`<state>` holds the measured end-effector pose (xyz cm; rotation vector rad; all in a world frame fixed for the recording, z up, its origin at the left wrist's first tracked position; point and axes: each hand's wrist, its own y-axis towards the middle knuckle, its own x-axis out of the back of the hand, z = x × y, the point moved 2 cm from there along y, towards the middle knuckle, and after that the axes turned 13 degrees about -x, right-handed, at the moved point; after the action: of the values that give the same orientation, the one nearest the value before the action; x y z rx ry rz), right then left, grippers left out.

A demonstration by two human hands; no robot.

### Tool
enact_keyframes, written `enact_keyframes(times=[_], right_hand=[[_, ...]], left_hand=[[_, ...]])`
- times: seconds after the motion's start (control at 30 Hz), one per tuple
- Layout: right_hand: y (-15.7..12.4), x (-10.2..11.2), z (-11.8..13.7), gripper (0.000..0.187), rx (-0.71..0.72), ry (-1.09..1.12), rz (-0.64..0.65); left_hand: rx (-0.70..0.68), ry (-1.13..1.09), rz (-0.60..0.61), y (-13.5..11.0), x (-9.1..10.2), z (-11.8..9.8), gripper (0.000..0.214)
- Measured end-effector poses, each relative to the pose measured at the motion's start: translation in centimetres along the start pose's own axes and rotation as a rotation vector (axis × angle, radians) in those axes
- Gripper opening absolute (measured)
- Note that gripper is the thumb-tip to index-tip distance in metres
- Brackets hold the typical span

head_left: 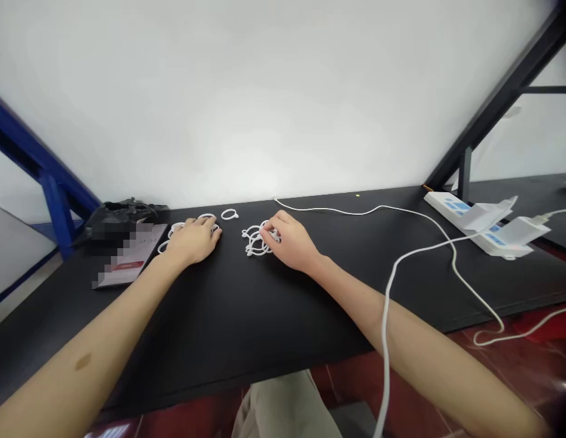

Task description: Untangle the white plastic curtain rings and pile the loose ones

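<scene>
Several white rings with small tabs lie on the black table in two groups. Over the left group of rings (163, 246) my left hand (194, 239) rests palm down, fingers spread, hiding part of them. My right hand (289, 242) is at the right group of rings (254, 243), its thumb and fingers closed at their right side. Whether it pinches one of those rings is hidden by the fingers. A single ring (229, 214) lies apart, behind and between the two hands.
A flat box or booklet (143, 243) and a crumpled black bag (121, 216) are at the left. White cables (397, 258) cross the right side, one over my right forearm. A white power strip with adapters (479, 225) lies far right. A white wall (274, 103) stands behind.
</scene>
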<state>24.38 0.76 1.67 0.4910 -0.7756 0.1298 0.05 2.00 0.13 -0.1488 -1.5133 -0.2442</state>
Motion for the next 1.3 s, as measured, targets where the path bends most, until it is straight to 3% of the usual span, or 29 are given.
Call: enact_keyframes(times=[0.17, 0.43, 0.63, 0.77, 1.1, 1.3], right_hand=[[0.1, -0.2, -0.3, 0.017, 0.008, 0.026, -0.015], [0.1, -0.6, -0.2, 0.017, 0.015, 0.028, -0.038], [-0.1, -0.6, -0.1, 0.018, 0.046, 0.014, -0.045], [-0.1, -0.8, 0.0, 0.019, 0.046, 0.014, -0.035], [-0.2, -0.6, 0.4, 0.018, 0.044, -0.005, -0.042], [-1.1, -0.7, 1.9, 0.014, 0.149, 0.018, -0.034]], left_hand=[[-0.054, -0.013, -0.054, -2.9, 0.6, -0.7, 0.054], [-0.083, -0.190, -0.352, -4.7, 0.0, -0.6, 0.052], [-0.104, -0.317, -0.379, -5.1, 0.9, -0.9, 0.042], [-0.034, -0.357, -0.435, -5.1, 1.2, -1.3, 0.048], [0.095, -0.584, -0.455, -5.3, 2.0, -1.9, 0.035], [0.111, -0.615, -0.545, -5.7, 2.6, -2.5, 0.020]])
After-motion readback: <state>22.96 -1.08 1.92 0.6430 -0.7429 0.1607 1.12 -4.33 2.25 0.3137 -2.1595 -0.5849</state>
